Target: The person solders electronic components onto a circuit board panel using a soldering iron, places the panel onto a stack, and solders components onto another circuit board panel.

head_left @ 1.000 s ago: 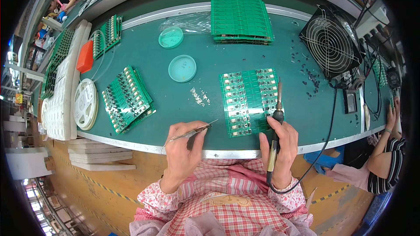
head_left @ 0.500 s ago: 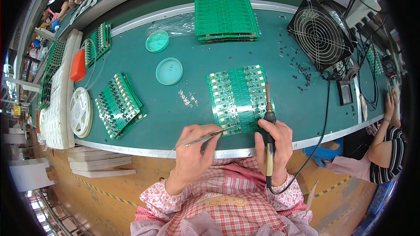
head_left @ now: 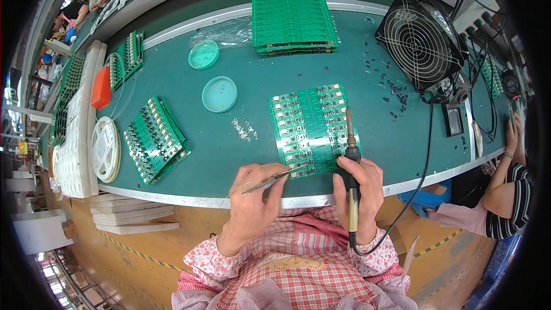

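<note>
Table (head_left: 221, 158) is the biggest thing here, all green on top, and from where I stand I can see the green circuit board (head_left: 313, 132) lying flat on it, near the front edge. I think the board should lie still and not slide. It is a bit longer than it is wide, and its long way goes from the front of the table toward the back, with the far end leaning a little left. The right hand (head_left: 365, 186) has its fingers curled around the soldering iron (head_left: 353, 209). I'd say to be gentle with it and put the metal end on just one little spot, away from skin, as it may be hot. The iron is long and thin, and points to the back, over the right side of the board. The left hand (head_left: 255, 204) pinches the tweezers (head_left: 261, 186) between thumb and finger. A light, steady squeeze seems best. The tweezers slant, with their thin tips pointing right and a little toward the back, over the board's near left corner. I can't tell if the tips hold anything. Tiny white bits (head_left: 244, 130) lie left of the board, so it's best not to bump them.
</note>
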`<state>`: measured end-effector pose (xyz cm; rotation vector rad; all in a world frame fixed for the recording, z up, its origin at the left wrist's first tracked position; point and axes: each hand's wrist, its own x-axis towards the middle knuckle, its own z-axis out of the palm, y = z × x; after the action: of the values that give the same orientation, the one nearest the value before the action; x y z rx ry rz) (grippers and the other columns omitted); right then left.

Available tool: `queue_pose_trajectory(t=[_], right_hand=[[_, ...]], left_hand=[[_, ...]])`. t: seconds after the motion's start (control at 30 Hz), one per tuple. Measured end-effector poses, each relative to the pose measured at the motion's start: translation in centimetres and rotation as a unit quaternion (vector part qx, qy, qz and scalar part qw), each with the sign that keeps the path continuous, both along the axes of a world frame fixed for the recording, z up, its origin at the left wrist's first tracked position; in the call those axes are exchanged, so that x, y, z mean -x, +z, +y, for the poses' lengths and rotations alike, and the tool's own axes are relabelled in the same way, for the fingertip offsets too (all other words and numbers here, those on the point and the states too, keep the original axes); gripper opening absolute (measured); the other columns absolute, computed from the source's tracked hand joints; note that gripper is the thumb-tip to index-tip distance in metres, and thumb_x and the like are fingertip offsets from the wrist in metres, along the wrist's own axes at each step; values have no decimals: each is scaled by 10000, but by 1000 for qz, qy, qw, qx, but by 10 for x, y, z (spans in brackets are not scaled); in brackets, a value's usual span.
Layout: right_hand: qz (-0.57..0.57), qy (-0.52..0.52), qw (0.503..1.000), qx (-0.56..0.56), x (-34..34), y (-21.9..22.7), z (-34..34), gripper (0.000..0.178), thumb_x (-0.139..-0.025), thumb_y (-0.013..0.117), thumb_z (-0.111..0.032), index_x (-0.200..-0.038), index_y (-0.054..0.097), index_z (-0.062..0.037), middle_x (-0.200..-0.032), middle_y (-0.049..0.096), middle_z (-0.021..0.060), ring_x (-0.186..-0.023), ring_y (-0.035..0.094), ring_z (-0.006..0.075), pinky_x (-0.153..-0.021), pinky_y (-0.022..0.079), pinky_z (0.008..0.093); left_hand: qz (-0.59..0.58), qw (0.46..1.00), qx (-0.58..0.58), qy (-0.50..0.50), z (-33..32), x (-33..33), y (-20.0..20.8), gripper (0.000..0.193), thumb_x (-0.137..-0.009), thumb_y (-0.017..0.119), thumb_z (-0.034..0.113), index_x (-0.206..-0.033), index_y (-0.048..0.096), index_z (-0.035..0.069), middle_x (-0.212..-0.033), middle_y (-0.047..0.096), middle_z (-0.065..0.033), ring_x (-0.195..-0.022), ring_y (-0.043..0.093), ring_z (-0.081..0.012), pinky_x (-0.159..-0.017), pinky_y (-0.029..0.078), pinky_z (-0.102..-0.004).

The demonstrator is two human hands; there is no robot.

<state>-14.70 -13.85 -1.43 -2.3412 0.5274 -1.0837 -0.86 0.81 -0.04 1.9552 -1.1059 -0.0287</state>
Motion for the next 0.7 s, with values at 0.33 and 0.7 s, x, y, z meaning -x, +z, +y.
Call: queue_pose_trajectory(t=[0.33, 0.7], right_hand=[[-19, 6, 999, -26, 3, -2, 1, 375, -792, 757, -7, -1156, 671, -29, -939, 658, 132, -850, 647, 291, -842, 514, 418], [-194, 139, 953, -188, 34, 1, 13, 149, -927, 604, -110, -1042, 604, -14, -658, 698, 66, -575, 665, 187, -551, 551, 317]], left_hand=[[3, 1000, -1, 2, 0, 0, 0, 185, -819, 725, -35, -987, 705, 40, -971, 727, -93, -868, 655, -290, -771, 517, -367], [5, 1000, -4, -4, 1, -1, 0, 201, -823, 722, -32, -1008, 697, 44, -974, 725, -95, -873, 653, -287, -775, 518, -368]])
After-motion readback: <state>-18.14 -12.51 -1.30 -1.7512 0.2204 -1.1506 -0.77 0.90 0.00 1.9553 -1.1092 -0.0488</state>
